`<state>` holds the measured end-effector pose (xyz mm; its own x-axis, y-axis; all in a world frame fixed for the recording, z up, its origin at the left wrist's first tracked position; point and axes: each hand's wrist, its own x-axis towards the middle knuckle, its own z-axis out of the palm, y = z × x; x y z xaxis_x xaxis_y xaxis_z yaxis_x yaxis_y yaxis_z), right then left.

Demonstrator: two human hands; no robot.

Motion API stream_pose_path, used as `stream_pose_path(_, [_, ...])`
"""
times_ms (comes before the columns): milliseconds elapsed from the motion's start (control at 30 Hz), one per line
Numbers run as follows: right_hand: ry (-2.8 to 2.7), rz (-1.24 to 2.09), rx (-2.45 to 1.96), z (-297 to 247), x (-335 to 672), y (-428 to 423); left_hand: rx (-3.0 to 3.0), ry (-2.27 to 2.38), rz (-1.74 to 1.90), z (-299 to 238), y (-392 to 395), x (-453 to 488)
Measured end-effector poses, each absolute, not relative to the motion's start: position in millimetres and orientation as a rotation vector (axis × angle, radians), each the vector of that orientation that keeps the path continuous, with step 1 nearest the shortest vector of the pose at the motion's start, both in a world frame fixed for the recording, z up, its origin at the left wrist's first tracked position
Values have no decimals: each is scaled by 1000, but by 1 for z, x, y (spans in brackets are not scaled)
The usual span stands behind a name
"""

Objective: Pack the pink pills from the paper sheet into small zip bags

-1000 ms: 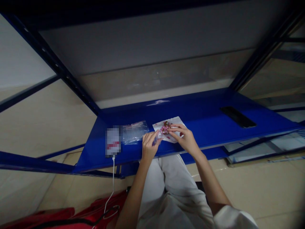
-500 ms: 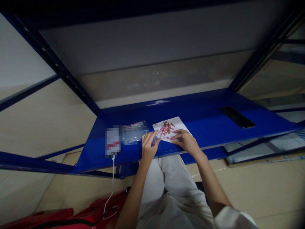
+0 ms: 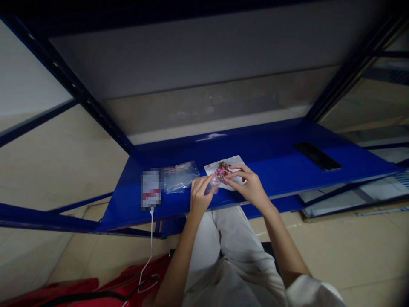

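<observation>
A pile of small pink beads and brown-gold pieces (image 3: 221, 171) lies on a sheet of white paper (image 3: 237, 161) on the blue shelf. My left hand (image 3: 201, 192) is closed on a small clear plastic bag (image 3: 214, 182) at the paper's near left edge. Whatever the bag contains is too small to make out. Over the right side of the pile is my right hand (image 3: 247, 182), its thumb and fingers spread apart at the beads. Nothing can be seen held between them. A larger clear zip bag (image 3: 181, 176) lies flat just left of my left hand.
A pixelated white device (image 3: 151, 189) with a white cable (image 3: 151, 238) sits at the shelf's left end. A black phone (image 3: 317, 156) lies toward the right. Blue uprights (image 3: 96, 108) frame the shelf (image 3: 265, 143); red fabric (image 3: 128, 281) is below left.
My right hand has shifted forward and left from the paper's near edge onto the pile, its fingers spreading. My left hand has stayed nearly in place with the small bag.
</observation>
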<state>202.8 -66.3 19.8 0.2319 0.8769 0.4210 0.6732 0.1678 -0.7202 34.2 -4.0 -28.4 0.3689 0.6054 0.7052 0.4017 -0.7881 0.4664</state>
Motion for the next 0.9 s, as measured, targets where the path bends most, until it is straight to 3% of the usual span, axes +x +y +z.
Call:
stream_pose_path(267, [-1564,372,-1427,18,181,-55,2476,889,1260,-30,-4,33])
stream_pose_path(567, [-1402,67,-1983,-8,209,-51,2439,914,1300,-29,-2,36])
stream_pose_path(900, [-1362,9,-1996,-12,199,-47,2425,937,1272,-27,-3,36])
